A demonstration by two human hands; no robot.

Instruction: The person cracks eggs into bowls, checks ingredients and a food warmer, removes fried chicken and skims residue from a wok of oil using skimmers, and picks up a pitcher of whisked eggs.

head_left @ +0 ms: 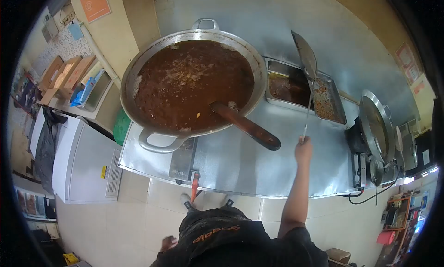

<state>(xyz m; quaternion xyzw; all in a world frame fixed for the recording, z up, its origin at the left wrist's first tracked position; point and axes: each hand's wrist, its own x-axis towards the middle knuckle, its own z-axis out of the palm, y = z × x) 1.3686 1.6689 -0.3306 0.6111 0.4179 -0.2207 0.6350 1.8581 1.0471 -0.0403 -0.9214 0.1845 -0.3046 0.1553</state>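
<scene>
My right hand (303, 149) is wrapped round the end of a long-handled metal skimmer (306, 56). Its wide head is raised above two metal trays at the back of the counter. One tray (283, 100) holds dark oily liquid; a second tray (343, 116), beside it, has brown crumbs. To the left stands a big metal wok (259, 66) of dark brown oil with foam and small floating bits. A wooden-handled utensil (247, 127) leans on its rim, its lower end hidden in the oil. Low by my body, my left hand (169, 243) hangs empty with fingers loosely apart.
Under the wok is a gas stove (181, 163) at the metal counter's front edge. Another pan (373, 123) stands on a burner at the right, with a black hose (370, 200) nearby. A white appliance (85, 160) stands left; cardboard boxes (67, 75) sit behind it.
</scene>
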